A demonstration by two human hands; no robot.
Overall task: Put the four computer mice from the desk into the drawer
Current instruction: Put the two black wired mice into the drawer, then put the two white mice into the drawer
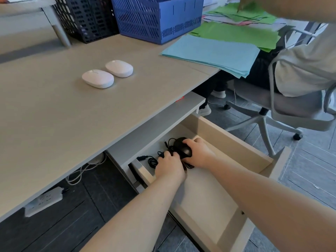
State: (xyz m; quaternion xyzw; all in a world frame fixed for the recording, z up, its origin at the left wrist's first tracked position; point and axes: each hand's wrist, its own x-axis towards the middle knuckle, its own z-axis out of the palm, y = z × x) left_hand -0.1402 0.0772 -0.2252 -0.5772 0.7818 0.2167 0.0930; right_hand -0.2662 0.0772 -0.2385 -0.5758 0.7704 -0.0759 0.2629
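Both our hands are down in the open pale wooden drawer (234,140), at its back end under the grey desk top (63,115).

Our right hand (197,152) is cupped over a black wired mouse (183,149), fingers curled round its far side; it looks like a grip, though we can't tell whether the mouse is held or already resting on the drawer floor. Our left hand (170,167) sits just beside it, fingers curled down into a tangle of black cable (151,160). There's something dark under those fingertips, probably a second black mouse, but the hand hides most of it, so we can't confirm it. Cable loops trail out just left of the left fingers, with a plug end beyond them.

Still on the desk, well away from both hands, up and to the left: two white oval wireless mice, the nearer (97,78) and the farther (119,68), side by side and almost touching. Neither is being touched.

Status, our read: at least one of four in the drawer, likely two if the left hand does cover a mouse. Two white ones definitely left. Roughly halfway. Most of the drawer floor nearer us than the fingers is bare, so there's room for the rest.

Remaining: let go of the black ones, fetch the white pair, drop them in.
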